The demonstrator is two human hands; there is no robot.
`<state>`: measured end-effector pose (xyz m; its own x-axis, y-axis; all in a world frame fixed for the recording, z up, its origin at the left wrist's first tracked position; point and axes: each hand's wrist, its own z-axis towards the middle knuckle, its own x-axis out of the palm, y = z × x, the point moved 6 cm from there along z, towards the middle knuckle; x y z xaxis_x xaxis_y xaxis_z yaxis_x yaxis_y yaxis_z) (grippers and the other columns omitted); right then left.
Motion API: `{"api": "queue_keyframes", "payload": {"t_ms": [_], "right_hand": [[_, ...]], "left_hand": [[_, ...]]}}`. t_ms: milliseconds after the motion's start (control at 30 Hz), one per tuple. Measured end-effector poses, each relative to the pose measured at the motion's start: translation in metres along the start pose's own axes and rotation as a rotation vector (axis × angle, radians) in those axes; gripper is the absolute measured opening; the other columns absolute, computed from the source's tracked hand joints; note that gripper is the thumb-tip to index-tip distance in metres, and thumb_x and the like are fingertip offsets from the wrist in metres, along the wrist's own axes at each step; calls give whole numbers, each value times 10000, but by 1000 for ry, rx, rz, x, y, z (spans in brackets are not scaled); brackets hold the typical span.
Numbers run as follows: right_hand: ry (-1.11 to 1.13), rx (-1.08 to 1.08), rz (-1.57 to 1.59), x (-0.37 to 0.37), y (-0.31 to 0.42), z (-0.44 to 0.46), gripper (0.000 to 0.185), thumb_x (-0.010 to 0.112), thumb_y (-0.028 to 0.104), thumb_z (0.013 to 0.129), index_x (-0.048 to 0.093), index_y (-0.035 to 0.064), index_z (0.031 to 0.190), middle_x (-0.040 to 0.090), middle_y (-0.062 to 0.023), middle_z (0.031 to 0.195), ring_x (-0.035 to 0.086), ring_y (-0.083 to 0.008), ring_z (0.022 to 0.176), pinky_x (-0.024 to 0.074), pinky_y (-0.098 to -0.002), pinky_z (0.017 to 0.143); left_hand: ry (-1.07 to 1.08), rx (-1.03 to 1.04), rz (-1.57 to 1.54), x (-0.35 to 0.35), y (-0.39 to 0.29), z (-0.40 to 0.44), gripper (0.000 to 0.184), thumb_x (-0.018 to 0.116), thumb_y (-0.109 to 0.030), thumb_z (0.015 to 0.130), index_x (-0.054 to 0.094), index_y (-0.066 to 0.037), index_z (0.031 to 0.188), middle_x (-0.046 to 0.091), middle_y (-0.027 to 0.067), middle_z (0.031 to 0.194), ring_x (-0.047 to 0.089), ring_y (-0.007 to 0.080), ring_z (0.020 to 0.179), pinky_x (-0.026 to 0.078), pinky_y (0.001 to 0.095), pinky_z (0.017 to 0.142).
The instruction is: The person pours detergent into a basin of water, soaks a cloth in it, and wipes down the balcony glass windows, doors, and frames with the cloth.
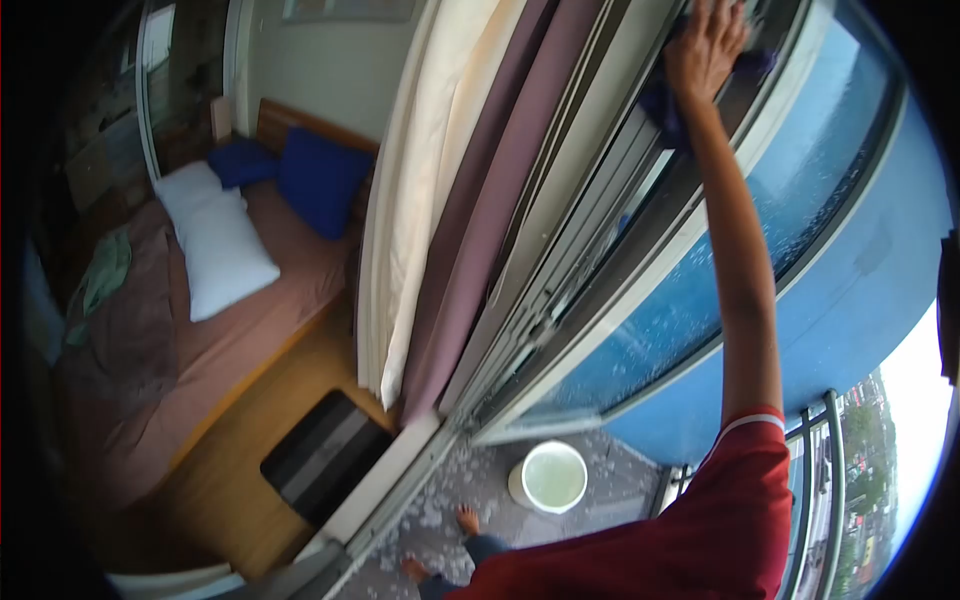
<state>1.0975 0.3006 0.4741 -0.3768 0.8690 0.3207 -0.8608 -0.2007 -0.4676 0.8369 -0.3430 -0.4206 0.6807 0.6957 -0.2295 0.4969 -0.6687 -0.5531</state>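
My right hand (705, 55) is raised at the top of the head view, with its back towards me. Its fingers lie stretched over a dark purple cloth (662, 108), pressing it against the sliding door frame (600, 225). Folds of the cloth stick out on both sides of the hand. My arm runs down to a red sleeve with a pale edge. Beside the arm is a wet glass pane (690, 285) covered in drops. My left hand is out of view.
A white bucket (550, 478) of cloudy liquid stands on the wet, foam-spotted balcony floor (430, 520) near my bare feet. Railings (832, 490) edge the right side. Curtains (440, 200) hang inside the doorway; a dark mat (325, 455) and a bed (240, 345) lie beyond.
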Motion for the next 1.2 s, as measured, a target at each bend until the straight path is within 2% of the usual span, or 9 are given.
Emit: {"api": "queue_keyframes", "payload": {"t_ms": [100, 167, 233, 300, 567, 700, 867, 1100, 1200], "right_hand": [[-96, 239, -19, -22, 20, -71, 456, 469, 214, 846, 422, 98, 1284, 269, -154, 1399, 170, -369, 1304, 114, -505, 1051], [292, 264, -28, -47, 71, -133, 724, 448, 282, 816, 114, -85, 1343, 14, -341, 1388, 63, -525, 1266, 110, -617, 988], [399, 252, -162, -68, 115, -198, 745, 496, -17, 677, 175, -46, 1348, 94, -328, 1385, 170, -471, 1269, 239, -516, 1001], [549, 390, 194, -80, 141, -267, 762, 520, 18, 677, 144, -113, 1326, 68, -375, 1363, 178, -485, 1265, 238, -542, 985], [716, 201, -47, -152, 231, -401, 553, 572, 106, 727, 444, 55, 1262, 315, -131, 1388, 410, -425, 1127, 294, -532, 941], [757, 98, 3, -168, 212, -428, 334, 615, 141, 721, 614, 269, 1030, 534, 3, 1041, 504, -251, 928, 375, -390, 705], [644, 251, 223, -174, 205, -403, 313, 608, 130, 730, 621, 274, 1008, 553, -8, 818, 532, -202, 764, 363, -355, 658], [1414, -547, 149, -255, 274, -596, 459, 565, 58, 734, 537, 204, 1169, 559, -16, 1076, 504, -192, 1009, 356, -399, 815], [1457, -43, 512, -295, 308, -728, 446, 465, 115, 824, 445, 188, 1264, 497, -93, 1199, 435, -245, 1128, 313, -436, 928]], "left_hand": [[11, 86, -167, -34, 31, -18, 347, 589, -187, 803, 527, 1, 1087, 577, 123, 1004, 575, 244, 888, 505, 347, 703], [25, 86, -53, -37, 20, -35, 364, 567, -176, 813, 513, 7, 1123, 573, 128, 1041, 572, 224, 922, 506, 323, 751], [-30, 91, 76, -25, -17, -59, 391, 548, -232, 816, 508, -50, 1159, 589, 98, 1045, 595, 212, 880, 474, 306, 712], [-64, 30, 128, -42, -9, -85, 400, 543, -262, 815, 508, -74, 1166, 601, 81, 1029, 603, 204, 865, 459, 305, 689], [-220, -188, 140, -103, 87, -161, 407, 530, -306, 818, 510, -118, 1178, 629, 49, 990, 614, 196, 837, 421, 336, 645], [-179, -305, 134, -101, 130, -183, 414, 540, -331, 826, 508, -116, 1178, 627, 58, 998, 610, 203, 844, 422, 357, 658], [-122, -285, 68, -56, 134, -175, 410, 532, -339, 827, 511, -127, 1178, 623, 54, 1019, 602, 188, 879, 414, 343, 699], [-190, -282, -5, 14, 126, -178, 419, 519, -349, 840, 512, -111, 1185, 621, 60, 1022, 589, 193, 924, 408, 323, 745], [-241, -292, -4, 62, 135, -196, 383, 516, -297, 870, 512, -61, 1171, 619, 87, 992, 591, 188, 920, 434, 302, 770]]}}
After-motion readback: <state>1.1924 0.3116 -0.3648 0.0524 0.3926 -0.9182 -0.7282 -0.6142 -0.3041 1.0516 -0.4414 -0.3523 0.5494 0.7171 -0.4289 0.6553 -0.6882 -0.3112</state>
